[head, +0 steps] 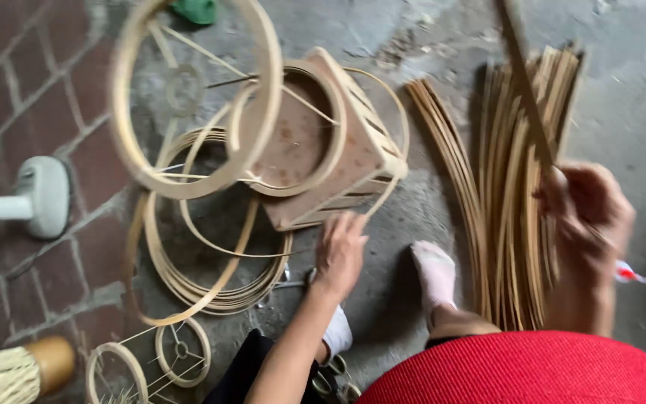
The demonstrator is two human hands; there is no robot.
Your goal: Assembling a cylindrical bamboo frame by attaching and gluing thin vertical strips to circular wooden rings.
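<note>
- Rough grey concrete floor (622, 112), with red brick paving (24, 97) on the left.
- Right hand (588, 217), blurred, has its fingers closed on a long bamboo strip (521, 82) that rises toward the top edge.
- Left hand (340, 251) has its fingers together and curled, tips touching the lower edge of a wooden frame (353, 161) lying on the floor.
- Beside the frame: a big hoop (125, 135), coiled strips (188, 288), and a bundle (514, 224) of strips beneath the right hand.
- A socked foot (435, 273) rests near the bundle.
- Risk, as I judge it: the strip could whip or splinter if bent sharply; scissors (334, 381) lie close to the leg.
</note>
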